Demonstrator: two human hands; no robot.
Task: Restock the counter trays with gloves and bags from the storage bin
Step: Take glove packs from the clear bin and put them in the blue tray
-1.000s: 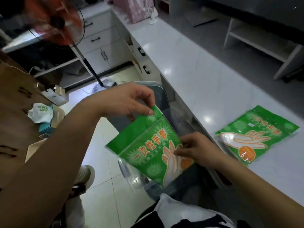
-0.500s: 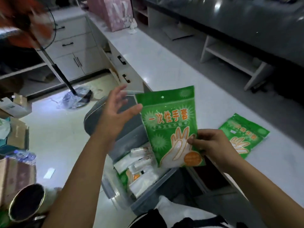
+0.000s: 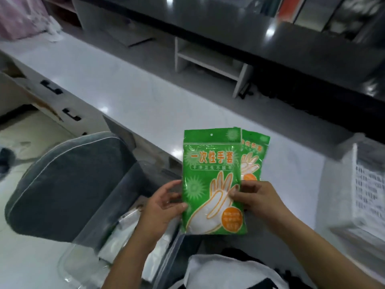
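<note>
At far left the grey bin lid (image 3: pixel 68 184) leans open over the bin (image 3: pixel 129 230), where clear-wrapped packs lie below my left forearm. My left hand (image 3: pixel 164 203) pinches the left edge of the green glove pack (image 3: pixel 210 184), thumb on the front face and fingers curled behind. I hold the pack upright, facing me, over the near edge of the worktop (image 3: pixel 135 90). My right hand (image 3: pixel 256 201) grips the pack's right edge the same way, thumb pressed on the printed glove. So both grips are closed on this one pack, neither slack. Just behind it a second pack (image 3: pixel 255 155) lies flat on the worktop, partly hidden by the one I hold. At far right stands a white slotted tray (image 3: pixel 366 184), well apart from both packs.

I judge this to be the carrying step: one pack is out of the bin and not yet put down. The next move calls for swinging it right toward the tray, or laying it on the second pack, then letting go with both hands.
</note>
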